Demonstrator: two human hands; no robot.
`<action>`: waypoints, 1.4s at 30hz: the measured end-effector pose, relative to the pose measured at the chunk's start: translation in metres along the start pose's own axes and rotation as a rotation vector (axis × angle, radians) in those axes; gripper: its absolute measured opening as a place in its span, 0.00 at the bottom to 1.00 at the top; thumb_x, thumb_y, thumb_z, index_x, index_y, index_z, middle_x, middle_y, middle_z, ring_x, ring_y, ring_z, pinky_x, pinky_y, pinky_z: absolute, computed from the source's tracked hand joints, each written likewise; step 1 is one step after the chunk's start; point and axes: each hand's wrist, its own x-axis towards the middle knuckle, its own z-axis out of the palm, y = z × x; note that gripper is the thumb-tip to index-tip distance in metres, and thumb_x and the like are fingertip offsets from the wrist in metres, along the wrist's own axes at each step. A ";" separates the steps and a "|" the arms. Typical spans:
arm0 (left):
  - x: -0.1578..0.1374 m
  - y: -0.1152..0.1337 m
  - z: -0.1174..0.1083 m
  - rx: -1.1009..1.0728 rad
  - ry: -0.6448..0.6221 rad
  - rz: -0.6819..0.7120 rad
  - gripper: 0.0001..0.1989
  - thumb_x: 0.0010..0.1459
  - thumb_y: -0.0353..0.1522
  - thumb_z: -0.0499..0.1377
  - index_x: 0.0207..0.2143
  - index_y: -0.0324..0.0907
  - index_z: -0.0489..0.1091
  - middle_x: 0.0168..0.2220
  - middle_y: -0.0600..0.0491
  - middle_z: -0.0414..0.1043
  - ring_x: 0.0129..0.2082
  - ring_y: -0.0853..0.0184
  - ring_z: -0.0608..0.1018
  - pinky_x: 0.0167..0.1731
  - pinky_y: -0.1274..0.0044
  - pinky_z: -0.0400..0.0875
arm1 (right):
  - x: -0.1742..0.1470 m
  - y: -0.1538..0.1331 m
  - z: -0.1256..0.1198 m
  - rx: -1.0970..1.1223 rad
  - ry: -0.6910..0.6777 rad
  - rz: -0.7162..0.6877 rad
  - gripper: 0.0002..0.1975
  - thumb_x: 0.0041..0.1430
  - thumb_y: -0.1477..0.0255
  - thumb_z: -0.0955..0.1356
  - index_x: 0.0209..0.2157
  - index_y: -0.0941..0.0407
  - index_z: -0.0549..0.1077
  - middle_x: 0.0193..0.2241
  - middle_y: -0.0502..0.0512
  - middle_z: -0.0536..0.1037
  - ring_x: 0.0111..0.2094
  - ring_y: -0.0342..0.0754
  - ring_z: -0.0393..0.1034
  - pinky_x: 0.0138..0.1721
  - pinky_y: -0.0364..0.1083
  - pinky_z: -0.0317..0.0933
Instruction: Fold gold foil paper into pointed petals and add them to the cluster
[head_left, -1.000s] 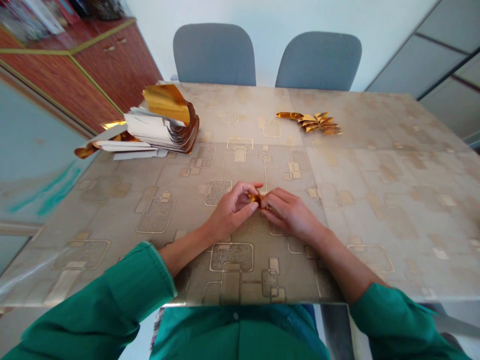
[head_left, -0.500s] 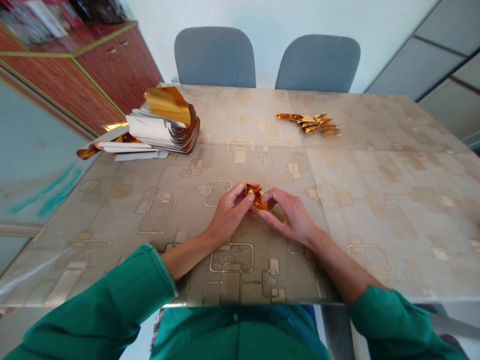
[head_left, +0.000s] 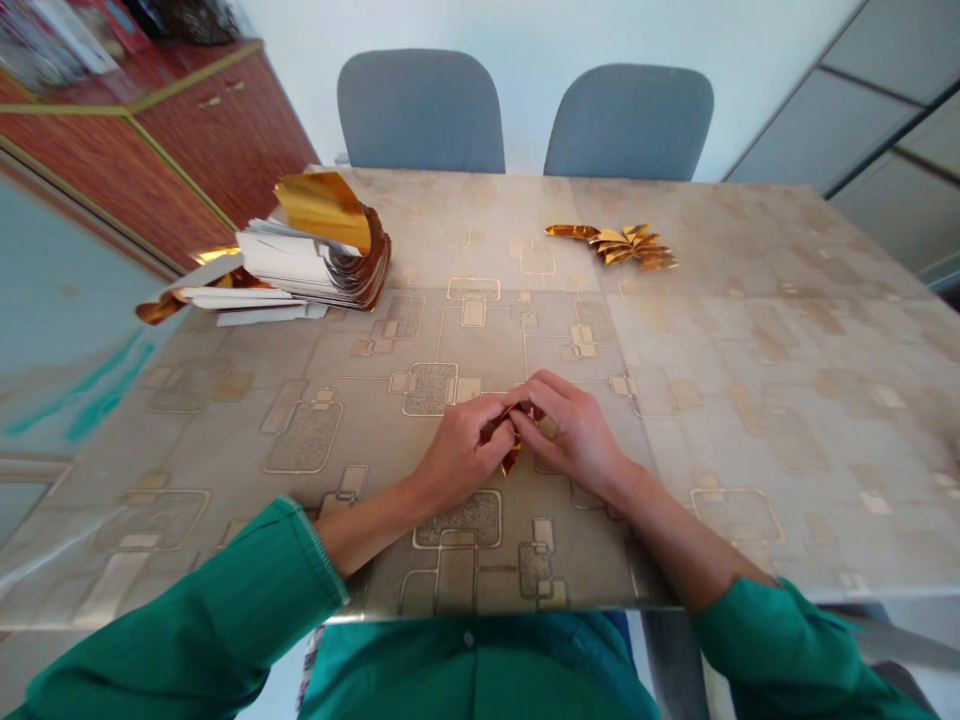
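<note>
Between my two hands, above the middle of the near table area, is a small piece of gold foil paper (head_left: pixel 511 457). My left hand (head_left: pixel 466 448) pinches it from the left, fingers curled. From the right, my right hand (head_left: pixel 568 428) grips it with thumb and fingertips. Fingers cover most of the foil; a shiny pointed end shows below them. Farther back on the right lies a group of folded gold foil pieces (head_left: pixel 628 246). At the back left is a stack of gold-and-white paper sheets (head_left: pixel 300 258), its top sheet curling up gold side out.
The table (head_left: pixel 480 350) has a patterned, glossy cover. Two grey chairs (head_left: pixel 421 112) stand behind its far edge. A brown wooden cabinet (head_left: pixel 217 140) with items on top is at the back left.
Both hands have drawn closer together around the foil. The foil has turned, with its end pointing down below the fingers, and less of it shows. The view shifted slightly.
</note>
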 end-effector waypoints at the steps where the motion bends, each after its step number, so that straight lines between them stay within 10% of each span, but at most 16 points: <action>1: 0.000 0.000 0.000 0.006 -0.008 -0.003 0.11 0.60 0.29 0.51 0.29 0.38 0.70 0.26 0.55 0.68 0.27 0.69 0.68 0.29 0.78 0.61 | 0.000 -0.001 0.001 -0.027 0.010 0.007 0.04 0.63 0.76 0.64 0.35 0.55 0.70 0.29 0.51 0.70 0.32 0.44 0.65 0.33 0.43 0.60; 16: 0.000 0.002 0.002 -0.052 -0.010 -0.020 0.08 0.58 0.29 0.52 0.28 0.38 0.69 0.25 0.56 0.66 0.26 0.71 0.67 0.27 0.80 0.59 | -0.001 0.003 0.011 -0.175 0.057 0.043 0.06 0.58 0.80 0.64 0.29 0.56 0.67 0.27 0.52 0.71 0.30 0.45 0.65 0.32 0.43 0.58; 27: 0.000 -0.009 -0.003 -0.430 -0.072 -0.188 0.16 0.60 0.36 0.57 0.48 0.39 0.69 0.39 0.50 0.75 0.35 0.68 0.77 0.30 0.80 0.74 | 0.001 0.010 0.001 0.004 0.084 0.057 0.05 0.59 0.80 0.65 0.33 0.56 0.70 0.29 0.50 0.72 0.29 0.42 0.67 0.31 0.41 0.60; 42: -0.005 -0.004 -0.009 -0.227 -0.120 0.026 0.22 0.56 0.40 0.63 0.49 0.43 0.62 0.42 0.50 0.74 0.37 0.65 0.80 0.33 0.77 0.77 | 0.001 0.013 0.000 0.038 0.183 0.209 0.07 0.53 0.81 0.64 0.30 0.55 0.70 0.23 0.46 0.72 0.24 0.40 0.65 0.27 0.40 0.57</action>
